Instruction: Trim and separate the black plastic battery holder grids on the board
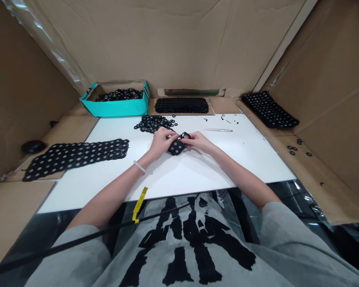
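Left hand (160, 142) and right hand (199, 142) meet mid-table, both clamped on a bunched black perforated strip (177, 147), too folded to show a long axis, on a white board (227, 167), black rubber rings (152, 123) just beyond the left hand.

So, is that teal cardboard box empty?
No, the open teal cardboard box holds a heap of small black rings.

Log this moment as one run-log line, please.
Left hand | right hand | holding: black perforated sheet | nearby: pile of small black rings
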Available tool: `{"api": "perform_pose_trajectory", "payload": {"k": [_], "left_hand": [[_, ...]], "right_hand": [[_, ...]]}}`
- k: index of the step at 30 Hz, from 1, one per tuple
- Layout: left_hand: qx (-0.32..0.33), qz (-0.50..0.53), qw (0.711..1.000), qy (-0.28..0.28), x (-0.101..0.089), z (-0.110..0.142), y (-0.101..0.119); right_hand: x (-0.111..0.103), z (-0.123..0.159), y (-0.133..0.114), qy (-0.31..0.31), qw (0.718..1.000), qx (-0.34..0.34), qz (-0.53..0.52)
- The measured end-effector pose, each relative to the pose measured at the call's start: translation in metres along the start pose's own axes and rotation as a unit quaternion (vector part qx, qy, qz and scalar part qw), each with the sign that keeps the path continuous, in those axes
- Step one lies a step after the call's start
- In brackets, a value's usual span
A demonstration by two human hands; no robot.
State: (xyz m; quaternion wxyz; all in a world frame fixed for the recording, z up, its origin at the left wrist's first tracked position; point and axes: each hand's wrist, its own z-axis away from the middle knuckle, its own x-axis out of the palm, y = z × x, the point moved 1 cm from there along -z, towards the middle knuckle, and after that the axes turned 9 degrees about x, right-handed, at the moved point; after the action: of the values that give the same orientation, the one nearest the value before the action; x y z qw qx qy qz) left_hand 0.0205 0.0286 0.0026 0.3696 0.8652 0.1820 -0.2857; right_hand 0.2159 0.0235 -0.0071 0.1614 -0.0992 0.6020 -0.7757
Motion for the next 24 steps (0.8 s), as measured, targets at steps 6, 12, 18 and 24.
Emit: {"api": "perform_pose_trajectory", "payload": {"k": [6, 12, 18, 24], "left_hand": [[-0.073, -0.013, 0.996, 0.044, 0.007, -0.011, -0.023], [-0.133, -0.147, 0.972, 0.125, -0.019, -0.015, -0.073], [0.008, -0.168, 0.985, 0.046, -0.025, -0.012, -0.039], [0.116, -0.020, 0.988, -0.104, -0.008, -0.004, 0.010]], "right_hand": [[0.002, -0.007, 0.004, 0.072, 0.997, 0.013, 0.034], [-0.005, -0.001, 0.000, 0.034, 0.994, 0.077, -0.068], [-0.002, 0.002, -0.004, 0.012, 0.987, 0.105, -0.121], [0.002, -0.002, 0.002, -0.018, 0.998, 0.022, -0.064]]}}
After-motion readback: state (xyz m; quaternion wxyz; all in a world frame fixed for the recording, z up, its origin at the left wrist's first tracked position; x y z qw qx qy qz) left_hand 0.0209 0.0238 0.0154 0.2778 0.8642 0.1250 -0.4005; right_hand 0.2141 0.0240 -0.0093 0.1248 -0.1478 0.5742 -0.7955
